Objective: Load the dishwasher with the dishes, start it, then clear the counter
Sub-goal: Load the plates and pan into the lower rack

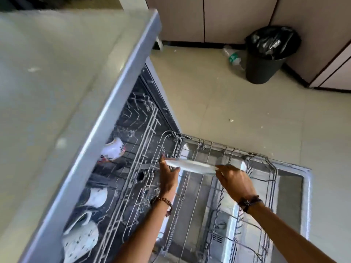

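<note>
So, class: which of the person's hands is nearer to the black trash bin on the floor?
Right. The right hand grips the white plate's end on the side toward the trash bin; the left hand holds the plate's opposite end, beside the upper rack, farther from the bin.

Glossy white ceramic plate (pixel 191 165), grey metal wire rack (pixel 228 186), shiny black plastic bin bag (pixel 273 41).

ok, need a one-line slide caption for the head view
Both hands, left and right, hold a white plate edge-on above the pulled-out lower dishwasher rack; cups sit deeper inside.
</note>
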